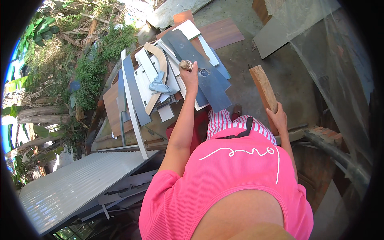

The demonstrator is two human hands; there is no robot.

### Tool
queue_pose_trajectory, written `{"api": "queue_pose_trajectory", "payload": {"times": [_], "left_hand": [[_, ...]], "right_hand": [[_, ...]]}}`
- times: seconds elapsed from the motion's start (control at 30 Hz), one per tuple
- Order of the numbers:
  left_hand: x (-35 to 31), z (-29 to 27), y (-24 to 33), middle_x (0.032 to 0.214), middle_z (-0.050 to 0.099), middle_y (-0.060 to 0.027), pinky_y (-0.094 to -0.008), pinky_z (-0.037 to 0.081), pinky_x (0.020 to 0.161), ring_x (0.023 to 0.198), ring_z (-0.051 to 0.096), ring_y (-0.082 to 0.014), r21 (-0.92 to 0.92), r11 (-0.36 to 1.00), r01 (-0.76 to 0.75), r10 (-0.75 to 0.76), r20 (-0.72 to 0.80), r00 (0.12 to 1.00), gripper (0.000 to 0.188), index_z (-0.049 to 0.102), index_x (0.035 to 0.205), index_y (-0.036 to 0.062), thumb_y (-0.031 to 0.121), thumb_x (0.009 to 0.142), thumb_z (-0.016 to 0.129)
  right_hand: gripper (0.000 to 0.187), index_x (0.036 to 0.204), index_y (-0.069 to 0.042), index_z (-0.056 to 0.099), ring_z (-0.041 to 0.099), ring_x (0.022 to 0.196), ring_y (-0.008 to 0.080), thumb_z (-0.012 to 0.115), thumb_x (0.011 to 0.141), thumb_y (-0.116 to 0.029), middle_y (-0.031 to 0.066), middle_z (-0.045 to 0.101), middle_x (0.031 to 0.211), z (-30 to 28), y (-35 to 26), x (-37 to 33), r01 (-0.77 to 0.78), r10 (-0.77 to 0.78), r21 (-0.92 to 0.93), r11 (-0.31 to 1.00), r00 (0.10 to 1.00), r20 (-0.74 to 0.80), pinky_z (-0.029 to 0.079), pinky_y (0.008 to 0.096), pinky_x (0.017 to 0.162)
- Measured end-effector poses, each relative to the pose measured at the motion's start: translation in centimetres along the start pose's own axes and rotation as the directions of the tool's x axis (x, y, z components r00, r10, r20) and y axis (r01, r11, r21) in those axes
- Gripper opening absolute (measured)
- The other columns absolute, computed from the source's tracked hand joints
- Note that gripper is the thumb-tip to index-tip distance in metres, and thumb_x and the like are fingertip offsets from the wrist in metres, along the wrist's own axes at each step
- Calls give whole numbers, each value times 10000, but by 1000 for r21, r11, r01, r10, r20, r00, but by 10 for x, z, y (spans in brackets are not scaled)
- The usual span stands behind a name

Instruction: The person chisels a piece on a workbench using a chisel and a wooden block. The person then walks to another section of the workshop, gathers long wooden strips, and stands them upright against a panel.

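Closest of all is the pink shirt [240, 164], with the striped trousers [228, 120] just past its hem, between the two forearms. The left hand [191, 80] is closed in a fist around a short wooden stick [186, 65], whose rough round end pokes out above the fingers; I cannot tell whether the fist touches the boards beneath it. The right hand [279, 118] is wrapped around the lower part of a thick wooden block [263, 89], which slants up and away from that grip, well apart from the left hand. Under the left forearm, on its right side, part of a red object [195, 134] shows.

Just right of the left grip runs a dark blue-grey board [214, 90] with a damaged patch on its face. To the left of that grip lie a pale blue cloth [160, 84] and a curved wooden strip [163, 64], on top of white boards [146, 72]. Farther left, a long white strip [134, 108] leans along the heap, and a corrugated sheet [76, 184] spreads beyond the left elbow.

Beyond both grips, a brown board [222, 33] lies at the far end of the heap. Past the right grip is a clear plastic sheet [340, 64], and far off to the left grow green plants [86, 68].
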State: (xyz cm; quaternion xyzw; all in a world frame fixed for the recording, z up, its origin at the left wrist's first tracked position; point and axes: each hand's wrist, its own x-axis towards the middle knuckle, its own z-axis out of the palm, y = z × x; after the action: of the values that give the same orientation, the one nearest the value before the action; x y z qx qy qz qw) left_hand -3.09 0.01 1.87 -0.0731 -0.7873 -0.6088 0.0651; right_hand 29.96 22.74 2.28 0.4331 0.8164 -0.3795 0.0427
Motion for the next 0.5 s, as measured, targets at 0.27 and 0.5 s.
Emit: {"api": "queue_pose_trajectory", "payload": {"times": [0.27,0.5], "left_hand": [[-20,6,-6,930,526,-108,-347,459,771,849,552,-266,93,981,-171,164,78,983,305,495,988,33,104,784,710],[-57,28,29,986,508,-130,-398,460,801,934,538,-344,185,919,-347,285,295,912,379,495,1010,66,39,702,713]], "right_hand": [[715,1304,-40,424,556,1083,417,664,761,-438,275,587,1138,-9,-20,5,66,-66,-19,998,998,-8,440,445,901],[694,1304,-35,424,547,1106,406,681,770,-396,272,578,1157,-25,-48,4,149,-141,40,988,978,-156,433,434,913]]}}
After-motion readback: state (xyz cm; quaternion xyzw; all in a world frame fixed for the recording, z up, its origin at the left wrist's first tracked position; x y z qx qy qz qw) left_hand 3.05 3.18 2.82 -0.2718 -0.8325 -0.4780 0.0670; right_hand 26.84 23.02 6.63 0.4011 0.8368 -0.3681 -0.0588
